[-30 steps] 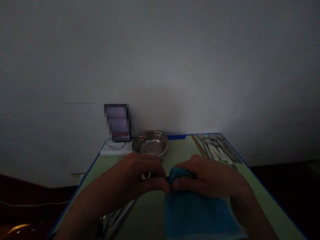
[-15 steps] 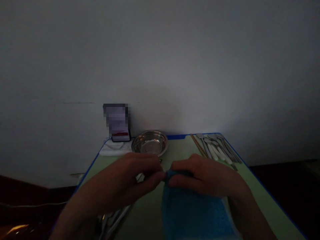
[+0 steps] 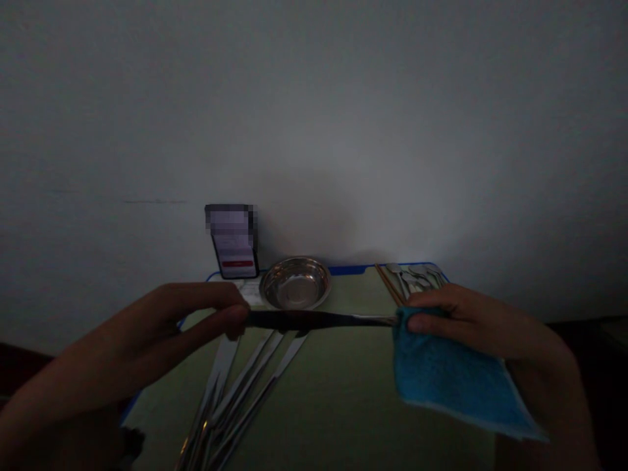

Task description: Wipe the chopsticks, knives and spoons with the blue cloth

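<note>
A long metal utensil (image 3: 318,320) is being held level above the table (image 3: 343,405). One end is being pinched between thumb and fingers of the left hand (image 3: 196,320), while the other is being wrapped in a blue cloth (image 3: 451,379) and squeezed by the right hand (image 3: 466,320). Both grips are being kept narrow and closed: the left on bare metal, the right on cloth with the utensil's tip inside. The rest of the cloth is being left to hang below the right hand, clear of the table.

Progress is being judged at about midway. Spoons (image 3: 417,275) and chopsticks (image 3: 390,284) are being seen laid in a neat row at the far right corner — likely the finished lot. A loose heap of cutlery (image 3: 235,392) is being seen fanned out near the front edge, below the left hand, and that seems to be what is left. Whether the piece in hand is a knife or a long handle cannot be told in this dim light.

The table is being shown as green with a blue rim, set against a pale bare wall (image 3: 314,98). A steel bowl (image 3: 295,283) is being seen at the back middle, and a phone (image 3: 234,242) is being propped upright just left of it — the room is being lit very weakly, with dark floor on either side.
</note>
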{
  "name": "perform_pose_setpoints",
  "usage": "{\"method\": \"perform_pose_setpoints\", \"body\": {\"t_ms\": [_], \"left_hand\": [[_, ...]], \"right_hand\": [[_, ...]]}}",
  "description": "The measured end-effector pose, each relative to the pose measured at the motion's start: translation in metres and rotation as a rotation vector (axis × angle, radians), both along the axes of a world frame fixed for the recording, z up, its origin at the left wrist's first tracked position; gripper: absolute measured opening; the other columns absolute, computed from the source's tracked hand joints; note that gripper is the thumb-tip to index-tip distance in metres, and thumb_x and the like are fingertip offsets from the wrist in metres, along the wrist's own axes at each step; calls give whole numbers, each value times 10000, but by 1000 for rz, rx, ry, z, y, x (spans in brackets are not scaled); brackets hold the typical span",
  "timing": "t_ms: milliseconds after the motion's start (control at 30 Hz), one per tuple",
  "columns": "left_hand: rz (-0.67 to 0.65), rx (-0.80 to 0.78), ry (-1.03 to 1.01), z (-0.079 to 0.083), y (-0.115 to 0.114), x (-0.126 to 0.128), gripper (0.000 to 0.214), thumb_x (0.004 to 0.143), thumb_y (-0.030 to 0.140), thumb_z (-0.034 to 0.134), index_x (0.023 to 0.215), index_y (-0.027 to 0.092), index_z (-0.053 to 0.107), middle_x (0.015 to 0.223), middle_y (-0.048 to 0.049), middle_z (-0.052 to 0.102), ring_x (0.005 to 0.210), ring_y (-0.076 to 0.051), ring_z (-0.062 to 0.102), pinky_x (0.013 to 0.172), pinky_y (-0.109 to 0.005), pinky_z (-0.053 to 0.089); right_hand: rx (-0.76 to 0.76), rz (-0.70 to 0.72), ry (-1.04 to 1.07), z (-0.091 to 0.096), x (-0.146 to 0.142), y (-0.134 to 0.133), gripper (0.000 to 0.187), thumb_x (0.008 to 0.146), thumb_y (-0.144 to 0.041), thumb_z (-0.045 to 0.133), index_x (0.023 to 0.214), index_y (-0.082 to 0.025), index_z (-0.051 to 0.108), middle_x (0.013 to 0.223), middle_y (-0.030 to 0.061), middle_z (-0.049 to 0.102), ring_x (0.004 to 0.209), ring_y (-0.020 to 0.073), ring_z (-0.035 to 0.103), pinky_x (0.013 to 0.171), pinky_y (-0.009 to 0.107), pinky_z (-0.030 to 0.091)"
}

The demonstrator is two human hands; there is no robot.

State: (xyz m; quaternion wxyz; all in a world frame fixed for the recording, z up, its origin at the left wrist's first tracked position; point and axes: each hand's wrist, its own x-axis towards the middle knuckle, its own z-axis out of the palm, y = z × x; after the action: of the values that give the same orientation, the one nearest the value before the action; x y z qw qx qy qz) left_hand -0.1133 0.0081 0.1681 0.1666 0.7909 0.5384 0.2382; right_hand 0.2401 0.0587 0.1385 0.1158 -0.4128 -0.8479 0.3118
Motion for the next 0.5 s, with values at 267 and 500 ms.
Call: {"method": "perform_pose_setpoints", "body": {"t_ms": [267, 500], "left_hand": [[-131, -112, 87, -14, 0, 5, 139, 824, 368, 568, 829, 265, 662, 770, 84, 681, 712, -117, 617, 647, -140, 458], [-274, -170, 214, -5, 2, 49, 246, 879, 386, 487, 789, 229, 653, 712, 32, 651, 649, -125, 588, 594, -204, 429]], "right_hand": [[-78, 123, -56, 13, -25, -3, 333, 862, -462, 442, 879, -218, 669, 776, -2, 672, 689, 130, 594, 629, 244, 415], [-62, 278, -49, 16, -55, -5, 324, 876, -440, 434, 860, -201, 653, 678, -8, 626, 639, 111, 566, 592, 227, 360]]}}
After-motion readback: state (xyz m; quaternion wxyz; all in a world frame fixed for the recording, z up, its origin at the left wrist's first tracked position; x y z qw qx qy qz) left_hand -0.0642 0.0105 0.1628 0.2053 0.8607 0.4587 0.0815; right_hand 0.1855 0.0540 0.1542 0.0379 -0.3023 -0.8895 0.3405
